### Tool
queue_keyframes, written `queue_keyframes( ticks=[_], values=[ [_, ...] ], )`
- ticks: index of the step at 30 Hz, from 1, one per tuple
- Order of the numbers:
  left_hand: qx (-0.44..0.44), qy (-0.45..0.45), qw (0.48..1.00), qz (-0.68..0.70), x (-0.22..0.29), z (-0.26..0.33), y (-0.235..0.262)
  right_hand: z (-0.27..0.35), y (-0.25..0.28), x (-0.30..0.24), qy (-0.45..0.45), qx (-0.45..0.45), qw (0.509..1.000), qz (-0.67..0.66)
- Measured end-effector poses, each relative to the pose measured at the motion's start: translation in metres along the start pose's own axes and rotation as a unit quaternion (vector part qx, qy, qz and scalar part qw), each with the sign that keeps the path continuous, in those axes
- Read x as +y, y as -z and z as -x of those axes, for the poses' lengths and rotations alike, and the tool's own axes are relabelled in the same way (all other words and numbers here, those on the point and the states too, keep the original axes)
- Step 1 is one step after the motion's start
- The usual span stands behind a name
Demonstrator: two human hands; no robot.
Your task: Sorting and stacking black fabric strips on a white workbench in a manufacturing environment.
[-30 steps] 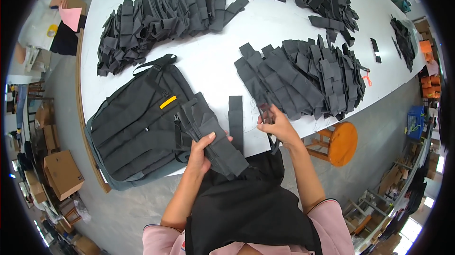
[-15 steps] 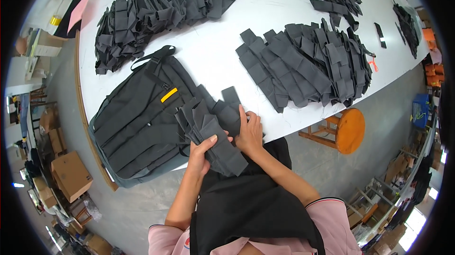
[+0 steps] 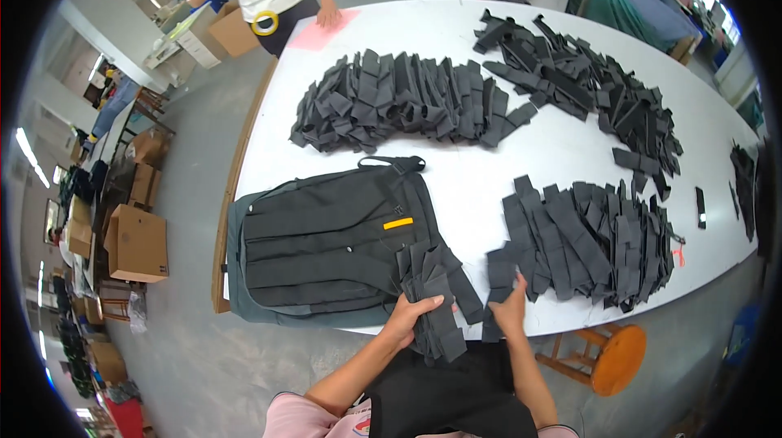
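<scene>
A fanned bundle of dark grey fabric strips [image 3: 438, 295] is clasped in my left hand [image 3: 407, 317], thumb on top, at the table's near edge. My right hand [image 3: 511, 308] pinches another grey fabric strip [image 3: 500, 263] beside the near-right pile of strips [image 3: 570, 234]. One more strip slants between the two hands, next to the bundle. Left of the bundle, a black and grey backpack [image 3: 326, 246] lies flat with a yellow tab on it; the bundle overlaps its right edge.
The white table [image 3: 456, 185] also bears a long pile of strips [image 3: 399, 104] behind the backpack and another pile [image 3: 586, 79] at the far right. Across it, a person's hand [image 3: 328, 16] rests on a pink sheet [image 3: 314, 33]. A wooden stool [image 3: 615, 359] stands by the near-right edge.
The view has tilted up and swung left, showing more of the other person. My right hand has moved away from the bundle toward the near-right pile, with a strip in its fingers.
</scene>
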State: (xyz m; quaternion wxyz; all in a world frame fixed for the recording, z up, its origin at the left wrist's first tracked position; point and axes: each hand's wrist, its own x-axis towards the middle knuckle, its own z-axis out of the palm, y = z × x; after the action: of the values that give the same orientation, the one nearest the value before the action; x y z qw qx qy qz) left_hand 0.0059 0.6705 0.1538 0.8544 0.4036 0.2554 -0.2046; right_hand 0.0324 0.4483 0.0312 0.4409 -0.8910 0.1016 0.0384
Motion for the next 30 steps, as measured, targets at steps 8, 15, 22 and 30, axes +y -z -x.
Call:
queue_keyframes(
  ticks=[8, 15, 22, 30],
  values=[
    [-0.063, 0.049, 0.983, 0.165, -0.003, 0.007, 0.03, -0.004, 0.081, -0.04, -0.13, -0.203, 0.821, -0.517],
    [-0.068, 0.045, 0.984, 0.16, -0.014, 0.014, 0.022, 0.017, 0.077, -0.006, -0.205, -0.233, 0.826, -0.47],
    [-0.042, 0.047, 0.99, 0.125, -0.007, 0.001, 0.006, 0.023, 0.074, -0.016, -0.288, -0.188, 0.9, -0.269],
    [0.014, -0.031, 0.999, -0.018, 0.015, -0.009, 0.009, -0.003, 0.085, -0.03, -0.23, -0.222, 0.851, -0.416]
  ],
)
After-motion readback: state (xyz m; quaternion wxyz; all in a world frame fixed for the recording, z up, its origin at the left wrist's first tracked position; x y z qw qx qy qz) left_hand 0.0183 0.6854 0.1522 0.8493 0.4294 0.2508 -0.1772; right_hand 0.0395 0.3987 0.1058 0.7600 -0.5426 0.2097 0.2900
